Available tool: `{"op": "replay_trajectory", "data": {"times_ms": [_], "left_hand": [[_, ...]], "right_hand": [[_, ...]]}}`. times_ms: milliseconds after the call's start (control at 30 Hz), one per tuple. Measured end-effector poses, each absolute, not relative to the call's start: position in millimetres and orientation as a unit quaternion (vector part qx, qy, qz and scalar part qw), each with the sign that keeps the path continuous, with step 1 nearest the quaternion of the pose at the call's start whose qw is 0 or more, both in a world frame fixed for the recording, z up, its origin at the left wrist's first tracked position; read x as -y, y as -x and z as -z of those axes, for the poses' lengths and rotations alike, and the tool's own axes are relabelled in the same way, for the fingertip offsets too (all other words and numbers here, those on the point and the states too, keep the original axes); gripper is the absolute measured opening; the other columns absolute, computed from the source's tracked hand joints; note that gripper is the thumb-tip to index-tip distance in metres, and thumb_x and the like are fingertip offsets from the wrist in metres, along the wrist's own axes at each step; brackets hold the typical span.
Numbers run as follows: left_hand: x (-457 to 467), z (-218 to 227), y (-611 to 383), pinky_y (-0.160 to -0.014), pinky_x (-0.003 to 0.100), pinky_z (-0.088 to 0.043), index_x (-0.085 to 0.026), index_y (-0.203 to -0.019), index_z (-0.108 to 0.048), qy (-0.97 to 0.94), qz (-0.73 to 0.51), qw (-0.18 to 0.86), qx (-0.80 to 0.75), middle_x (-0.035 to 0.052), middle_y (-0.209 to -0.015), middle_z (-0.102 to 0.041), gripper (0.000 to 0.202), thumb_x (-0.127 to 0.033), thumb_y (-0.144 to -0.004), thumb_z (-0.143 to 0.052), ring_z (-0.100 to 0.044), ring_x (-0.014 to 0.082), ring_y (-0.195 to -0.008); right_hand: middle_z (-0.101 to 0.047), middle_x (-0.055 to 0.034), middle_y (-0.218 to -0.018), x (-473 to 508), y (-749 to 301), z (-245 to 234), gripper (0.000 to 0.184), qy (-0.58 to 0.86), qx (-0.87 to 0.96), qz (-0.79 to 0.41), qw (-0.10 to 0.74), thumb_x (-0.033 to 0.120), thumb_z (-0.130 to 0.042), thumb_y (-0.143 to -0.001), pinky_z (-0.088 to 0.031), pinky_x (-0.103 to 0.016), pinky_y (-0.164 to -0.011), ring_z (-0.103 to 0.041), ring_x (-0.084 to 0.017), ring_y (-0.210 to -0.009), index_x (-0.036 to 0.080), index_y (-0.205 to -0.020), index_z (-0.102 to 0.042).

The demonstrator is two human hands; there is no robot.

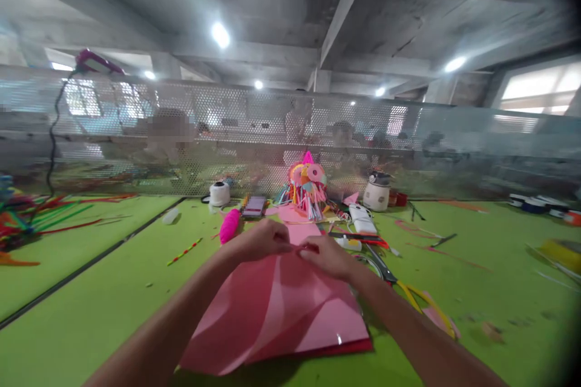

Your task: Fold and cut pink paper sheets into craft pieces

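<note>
A large pink sheet of paper [290, 302] lies over the green table in front of me, its surface bent and creased. My left hand [267, 238] pinches the sheet's far edge. Close beside it, my right hand [327, 255] grips the same edge, fingertips almost meeting the left ones. A darker red layer [336, 348] shows under the near right side of the sheet. Just beyond my hands stands a colourful paper figure [308, 190] with round eyes and hanging strips. To the left of it is a bright pink spindle-shaped bundle [230, 225].
Yellow-handled scissors [420, 302] lie right of my right forearm, near a small white bottle [348, 244]. Farther back are a white thread spool [219, 193], a cream flask [377, 192] and a white device [362, 218]. A perforated metal screen [254, 133] borders the table; people sit behind it.
</note>
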State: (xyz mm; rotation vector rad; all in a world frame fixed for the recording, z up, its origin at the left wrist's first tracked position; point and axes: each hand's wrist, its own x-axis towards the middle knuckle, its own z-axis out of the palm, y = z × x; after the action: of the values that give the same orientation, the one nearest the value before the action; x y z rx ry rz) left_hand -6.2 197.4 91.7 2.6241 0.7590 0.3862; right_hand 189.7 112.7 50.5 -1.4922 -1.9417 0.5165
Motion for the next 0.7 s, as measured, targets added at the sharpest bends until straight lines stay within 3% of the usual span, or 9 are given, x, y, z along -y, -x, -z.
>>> {"op": "replay_trajectory", "data": {"times_ms": [133, 300, 400, 533, 700], "left_hand": [[-193.3, -92.9, 12.3, -0.057, 0.02, -0.031, -0.014, -0.07, -0.064, -0.928, -0.159, 0.215, -0.258, -0.0026, -0.063, -0.053, 0.029, -0.042, -0.077, -0.063, -0.044, 0.0102, -0.062], [-195.9, -83.3, 14.8, -0.056, 0.021, -0.031, -0.015, -0.077, -0.067, -0.928, -0.125, 0.23, -0.265, -0.0004, -0.067, -0.058, 0.03, -0.043, -0.079, -0.059, -0.047, 0.0116, -0.063], [-197.4, -80.7, 15.1, -0.053, 0.022, -0.028, -0.014, -0.073, -0.065, -0.929, -0.109, 0.215, -0.28, -0.0013, -0.063, -0.054, 0.037, -0.05, -0.079, -0.057, -0.044, 0.0111, -0.06], [-199.8, -78.7, 14.5, -0.052, 0.021, -0.027, -0.015, -0.064, -0.057, -0.916, -0.099, 0.27, -0.28, -0.0047, -0.057, -0.044, 0.037, -0.051, -0.073, -0.064, -0.039, 0.0094, -0.057], [-201.2, -74.2, 12.8, -0.05, 0.021, -0.027, -0.015, -0.068, -0.059, -0.893, -0.076, 0.344, -0.281, -0.0057, -0.058, -0.046, 0.036, -0.049, -0.067, -0.069, -0.038, 0.0086, -0.056]], "right_hand": [[-0.048, 0.0042, -0.057, -110.3, -194.8, -61.6, 0.026, 0.533, 0.752, -0.257, 0.291, 0.031, -0.054, -0.083, -0.03, -0.022, -0.054, -0.042, -0.009, -0.057, 0.013, -0.065, -0.061], [-0.037, 0.0063, -0.056, -103.9, -196.8, -57.6, 0.03, 0.535, 0.765, -0.234, 0.274, 0.03, -0.055, -0.083, -0.024, -0.022, -0.051, -0.034, -0.008, -0.056, 0.015, -0.057, -0.048], [-0.037, 0.0061, -0.056, -100.6, -199.0, -54.9, 0.03, 0.53, 0.768, -0.235, 0.27, 0.03, -0.054, -0.084, -0.024, -0.022, -0.052, -0.034, -0.008, -0.056, 0.016, -0.059, -0.049], [-0.044, 0.0051, -0.059, -93.9, -205.1, -57.4, 0.025, 0.537, 0.764, -0.243, 0.26, 0.028, -0.055, -0.083, -0.026, -0.022, -0.053, -0.039, -0.009, -0.058, 0.015, -0.062, -0.053], [-0.043, 0.0056, -0.057, -86.4, -206.1, -62.1, 0.025, 0.54, 0.771, -0.225, 0.252, 0.027, -0.057, -0.082, -0.023, -0.023, -0.052, -0.036, -0.009, -0.056, 0.016, -0.06, -0.052]]}}
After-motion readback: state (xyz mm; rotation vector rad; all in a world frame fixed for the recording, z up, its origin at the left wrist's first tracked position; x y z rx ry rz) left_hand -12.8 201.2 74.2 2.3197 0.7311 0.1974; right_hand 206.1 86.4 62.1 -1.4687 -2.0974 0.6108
